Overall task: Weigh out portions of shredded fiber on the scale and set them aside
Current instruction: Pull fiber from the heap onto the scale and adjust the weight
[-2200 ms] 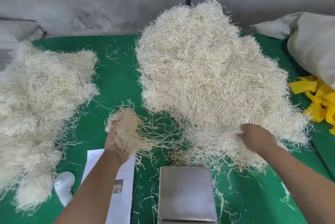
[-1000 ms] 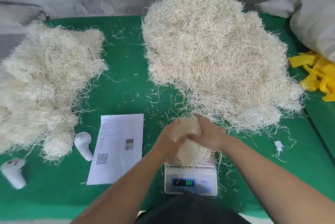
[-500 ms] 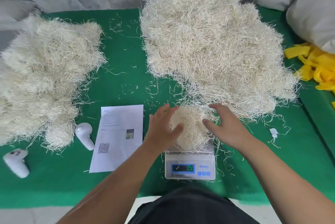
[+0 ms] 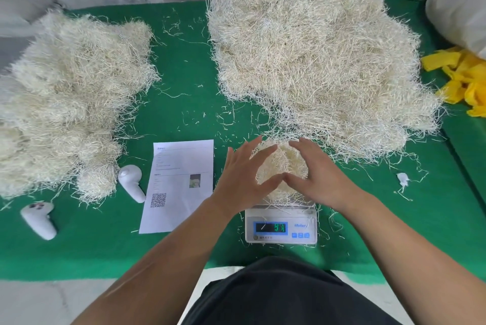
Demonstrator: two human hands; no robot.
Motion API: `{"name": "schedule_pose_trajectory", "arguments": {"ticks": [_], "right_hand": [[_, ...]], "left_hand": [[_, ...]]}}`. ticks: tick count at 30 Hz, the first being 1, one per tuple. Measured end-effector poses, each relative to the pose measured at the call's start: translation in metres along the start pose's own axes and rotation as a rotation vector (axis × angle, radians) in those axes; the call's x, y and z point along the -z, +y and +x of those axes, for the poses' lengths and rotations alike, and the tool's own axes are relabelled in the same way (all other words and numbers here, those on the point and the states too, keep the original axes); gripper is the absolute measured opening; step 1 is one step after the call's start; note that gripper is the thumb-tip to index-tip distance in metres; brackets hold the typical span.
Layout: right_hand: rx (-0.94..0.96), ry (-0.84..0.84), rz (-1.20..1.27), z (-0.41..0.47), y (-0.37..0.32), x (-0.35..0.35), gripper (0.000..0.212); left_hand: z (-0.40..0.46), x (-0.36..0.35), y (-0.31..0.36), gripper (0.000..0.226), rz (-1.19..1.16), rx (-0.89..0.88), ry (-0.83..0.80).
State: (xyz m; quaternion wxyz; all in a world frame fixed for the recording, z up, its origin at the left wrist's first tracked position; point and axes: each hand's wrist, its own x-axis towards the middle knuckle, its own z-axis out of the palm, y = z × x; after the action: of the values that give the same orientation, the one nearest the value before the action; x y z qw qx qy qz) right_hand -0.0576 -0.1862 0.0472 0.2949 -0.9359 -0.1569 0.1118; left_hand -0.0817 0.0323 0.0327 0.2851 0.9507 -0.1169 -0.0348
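We see both forearms reach in from the bottom of the view and meet over the scale (image 4: pixel 281 224). The left hand (image 4: pixel 243 178) and the right hand (image 4: pixel 319 177) lie palm down with fingers spread and straight, thumbs nearly meeting at the near side, so they frame the clump of fiber (image 4: pixel 281 164) on the pan. Neither hand grips anything; the fingers are wide and relaxed, and we cannot tell whether they touch the clump or hover just off it.

The clump is a loose, rounded, pale wad of thin wiry shreds. It sits on the scale's flat metal pan, at 6 o'clock from the big heap (image 4: pixel 315 54), which is a tall, bristly mound of the same straw-like strands. A second, lower heap (image 4: pixel 71 98) spreads at 9 o'clock from the scale. Stray shreds dot the green felt-like mat (image 4: pixel 184 67).

The scale is a small white box with a lit green display. At its 9 o'clock lies a printed sheet of paper (image 4: pixel 178 185), then two smooth white plastic controllers (image 4: pixel 131 184) (image 4: pixel 39 219). Crumpled yellow strips (image 4: pixel 462 77) lie at 2 o'clock.
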Motion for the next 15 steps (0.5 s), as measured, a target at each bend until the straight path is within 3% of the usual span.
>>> {"name": "schedule_pose_trajectory", "arguments": {"ticks": [15], "right_hand": [[-0.061,-0.016,0.006,-0.002,0.015,-0.001,0.083]], "left_hand": [[0.004,-0.012,-0.007,0.063,-0.044,0.001,0.020]]}}
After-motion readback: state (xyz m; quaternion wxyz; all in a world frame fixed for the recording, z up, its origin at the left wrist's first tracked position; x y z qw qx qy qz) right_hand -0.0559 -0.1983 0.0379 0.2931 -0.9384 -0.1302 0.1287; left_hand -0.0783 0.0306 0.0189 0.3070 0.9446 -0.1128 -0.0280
